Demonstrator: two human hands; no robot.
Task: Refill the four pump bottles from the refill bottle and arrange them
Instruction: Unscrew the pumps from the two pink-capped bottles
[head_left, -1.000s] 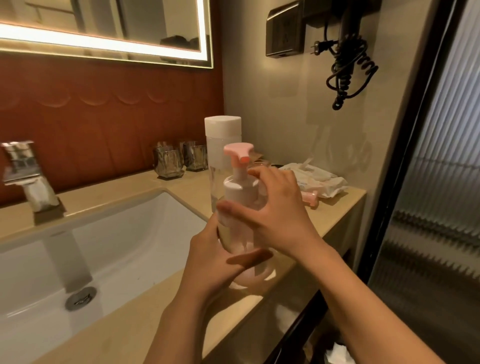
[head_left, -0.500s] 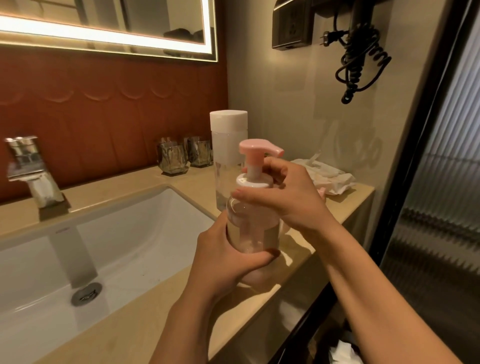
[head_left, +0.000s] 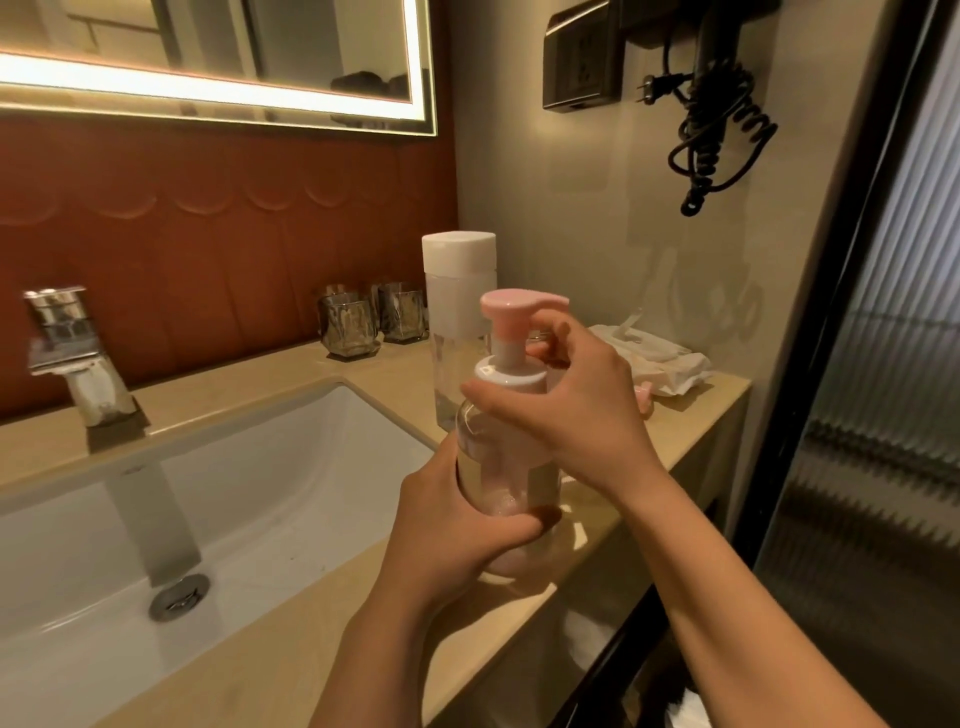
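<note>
Hands at a hotel-style washbasin work on one clear pump bottle (head_left: 506, 467), held upright above the front edge of the beige counter (head_left: 691, 426). The left hand (head_left: 457, 535) is wrapped round its lower body, and the right hand (head_left: 566, 405) is curled round the white collar (head_left: 506, 374) under the pink pump head (head_left: 511, 306). Whether the base touches the counter cannot be told. Any lettering on the bottle is too faint to read. A second ago the spout pointed left, toward the basin; it now points right, and the right hand has shifted from the bottle's shoulder up to the collar. Just behind stands the single tall refill bottle (head_left: 457, 291), its white cap on. A pink part of a second pump (head_left: 645, 402) shows past the right wrist. Also on the counter are two glass tumblers (head_left: 348, 327) side by side and one crumpled white packet (head_left: 660, 364), with one chrome faucet (head_left: 72, 358) over one white sink (head_left: 260, 493).
</note>
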